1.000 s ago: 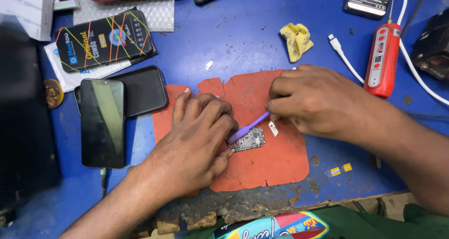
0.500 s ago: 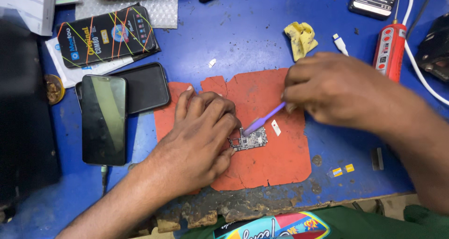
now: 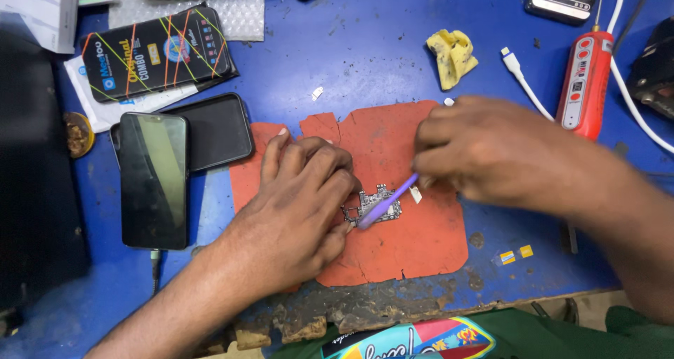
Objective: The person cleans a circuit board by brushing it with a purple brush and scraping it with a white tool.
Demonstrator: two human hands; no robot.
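A small circuit board (image 3: 382,206) lies on a worn red mat (image 3: 414,250) on the blue bench. My left hand (image 3: 298,208) rests on the mat and pins the board's left edge with its fingertips. My right hand (image 3: 491,152) grips a thin purple tool (image 3: 387,200), whose tip touches the board. A tiny white chip (image 3: 415,195) lies on the mat just right of the board.
Two dark phones (image 3: 154,180) (image 3: 210,131) lie left of the mat, a printed black box (image 3: 158,50) above them. A yellow cloth (image 3: 453,56), white cable (image 3: 523,82) and red handheld tool (image 3: 583,85) sit at the upper right. Small yellow parts (image 3: 516,254) lie near the front edge.
My right hand has shifted a little to the right and the purple tool's tip has slid across the board. My left hand stays on the board.
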